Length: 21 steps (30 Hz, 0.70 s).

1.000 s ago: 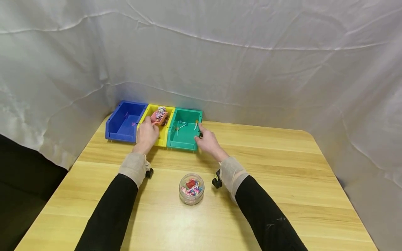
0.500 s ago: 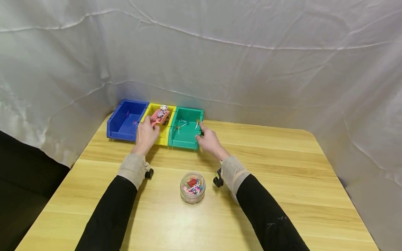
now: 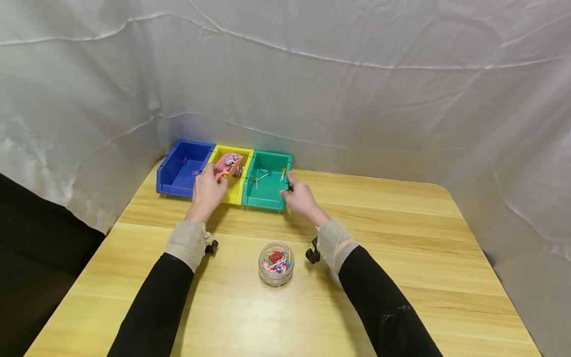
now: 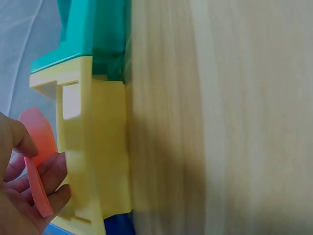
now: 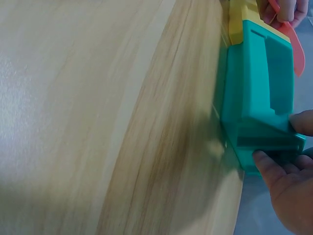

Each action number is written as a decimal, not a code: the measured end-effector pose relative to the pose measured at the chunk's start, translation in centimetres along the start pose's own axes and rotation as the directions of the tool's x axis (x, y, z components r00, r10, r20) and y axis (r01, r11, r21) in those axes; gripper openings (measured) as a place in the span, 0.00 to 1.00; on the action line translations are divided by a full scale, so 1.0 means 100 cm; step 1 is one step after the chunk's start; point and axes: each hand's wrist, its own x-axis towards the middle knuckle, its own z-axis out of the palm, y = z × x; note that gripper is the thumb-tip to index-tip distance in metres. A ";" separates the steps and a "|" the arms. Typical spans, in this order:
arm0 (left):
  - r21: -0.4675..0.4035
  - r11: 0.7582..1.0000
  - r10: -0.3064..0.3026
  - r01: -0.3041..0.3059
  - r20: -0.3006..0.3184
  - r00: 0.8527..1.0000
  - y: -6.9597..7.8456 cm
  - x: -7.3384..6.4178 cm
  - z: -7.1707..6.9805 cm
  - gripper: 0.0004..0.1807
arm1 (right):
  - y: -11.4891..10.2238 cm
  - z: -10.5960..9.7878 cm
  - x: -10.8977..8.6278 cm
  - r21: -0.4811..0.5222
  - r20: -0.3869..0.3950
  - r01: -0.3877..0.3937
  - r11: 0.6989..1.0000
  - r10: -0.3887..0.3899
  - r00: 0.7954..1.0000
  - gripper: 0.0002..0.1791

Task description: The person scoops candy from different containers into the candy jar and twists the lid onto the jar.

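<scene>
My left hand [image 3: 208, 192] holds a pink scoop [image 4: 40, 131] by its handle, thumb on one side and fingers on the other. The scoop hangs over the yellow bin [image 3: 233, 197] with black-and-white swirl candies [image 3: 232, 160] in its bowl. Dark striped candies [image 3: 238, 171] lie in the bin behind it. My right hand [image 3: 303, 198] grips the right side wall of the green bin [image 5: 254, 78], with the thumb at the rim and the fingers below. Several small lollipops [image 3: 265, 176] lie inside that green bin.
A blue bin [image 3: 178, 183] with a few small purple pieces adjoins the yellow one on the left. Nearer me, between my forearms, stands a clear round jar [image 3: 276, 280] of mixed candies. A grey curtain [image 3: 357, 109] hangs behind the wooden table [image 3: 401, 238].
The pink scoop has turned so its bowl tilts more, and fewer swirl candies show heaped in it. My right hand keeps its grip on the green bin. The head view has shifted slightly.
</scene>
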 end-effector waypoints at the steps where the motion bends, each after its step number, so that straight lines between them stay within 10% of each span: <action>1: -0.004 1.000 0.004 -0.004 -0.001 1.000 0.001 0.000 -0.001 0.17 | 0.001 -0.001 0.000 -0.005 -0.003 -0.004 1.000 0.004 1.000 0.39; 21: -0.084 0.975 0.208 -0.208 -0.001 0.978 0.026 -0.038 -0.047 0.12 | -0.003 -0.022 -0.062 0.205 -0.030 0.174 0.963 -0.172 0.985 0.36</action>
